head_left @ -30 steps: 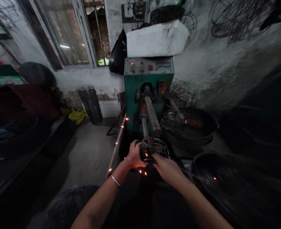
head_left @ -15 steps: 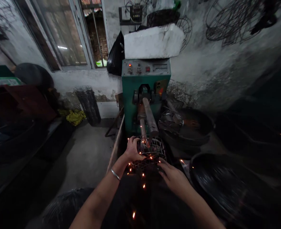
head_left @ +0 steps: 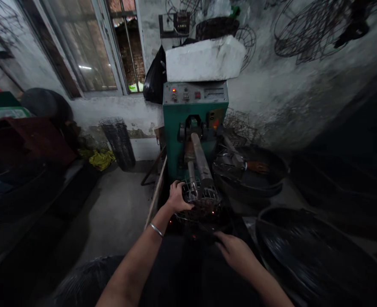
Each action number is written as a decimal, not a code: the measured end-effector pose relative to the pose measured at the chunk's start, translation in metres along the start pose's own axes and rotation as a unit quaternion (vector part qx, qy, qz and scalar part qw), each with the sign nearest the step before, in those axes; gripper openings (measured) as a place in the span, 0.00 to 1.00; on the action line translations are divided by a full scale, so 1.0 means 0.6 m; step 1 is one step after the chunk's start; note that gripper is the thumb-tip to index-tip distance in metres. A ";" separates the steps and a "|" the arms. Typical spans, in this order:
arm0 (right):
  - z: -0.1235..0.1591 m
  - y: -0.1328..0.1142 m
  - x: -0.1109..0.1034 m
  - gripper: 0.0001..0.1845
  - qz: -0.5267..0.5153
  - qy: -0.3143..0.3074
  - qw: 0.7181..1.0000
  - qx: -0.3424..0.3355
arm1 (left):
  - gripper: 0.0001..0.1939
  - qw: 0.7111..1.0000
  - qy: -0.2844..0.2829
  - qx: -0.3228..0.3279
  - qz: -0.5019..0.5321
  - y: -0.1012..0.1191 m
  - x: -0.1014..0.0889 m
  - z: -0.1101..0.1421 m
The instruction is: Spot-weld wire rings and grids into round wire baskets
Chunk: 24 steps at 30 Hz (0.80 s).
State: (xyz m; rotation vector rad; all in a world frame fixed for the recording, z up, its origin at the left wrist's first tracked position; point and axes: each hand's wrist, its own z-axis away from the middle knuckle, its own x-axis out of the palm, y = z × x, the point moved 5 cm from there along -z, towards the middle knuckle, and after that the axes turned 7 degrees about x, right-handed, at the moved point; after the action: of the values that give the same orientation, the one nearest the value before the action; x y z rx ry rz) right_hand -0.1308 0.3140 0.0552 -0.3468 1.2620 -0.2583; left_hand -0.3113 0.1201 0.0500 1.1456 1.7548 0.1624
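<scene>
A round wire mesh basket (head_left: 204, 204) sits under the end of the spot welder's thick upper bar (head_left: 202, 160), around its thinner lower rod (head_left: 192, 177). My left hand (head_left: 177, 198), a silver bangle on its wrist, grips the basket's left side, thumb toward me. My right hand (head_left: 231, 245) is apart from the basket, lower and to its right, with fingers curled together. Something dark lies at its fingertips, too dim to name. A few small sparks glow near the basket. Behind stands the green welding machine (head_left: 175, 128), its red lamp lit.
A wide dark basin (head_left: 255, 185) stands right of the machine, and a black plastic-lined tub (head_left: 290, 238) is nearer on the right. A wooden board (head_left: 156, 192) runs along the left. A mesh roll (head_left: 118, 143) leans by the wall. A white foam block (head_left: 204, 59) tops the machine.
My right hand has moved down, away from the basket's near right side, and its fingers have curled. My left hand keeps its hold. Far fewer sparks are flying.
</scene>
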 end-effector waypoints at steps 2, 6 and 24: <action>0.002 0.001 0.005 0.21 -0.009 0.002 1.000 -0.005 | 0.53 1.000 0.003 0.003 -0.007 0.001 -0.002 0.001; 0.009 0.012 0.009 0.19 -0.031 0.013 0.999 -0.002 | 0.55 1.000 -0.027 0.001 -0.006 0.007 -0.011 0.002; 0.037 0.054 0.028 0.23 -0.094 0.095 0.989 0.060 | 0.64 0.985 -0.104 -0.132 0.026 -0.007 0.001 0.023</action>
State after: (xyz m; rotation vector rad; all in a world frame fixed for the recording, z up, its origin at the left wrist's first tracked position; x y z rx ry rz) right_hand -0.1049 0.3398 0.0333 -0.3450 1.3944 -0.5366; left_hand -0.3032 0.1130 0.0402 0.9787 1.4714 0.2890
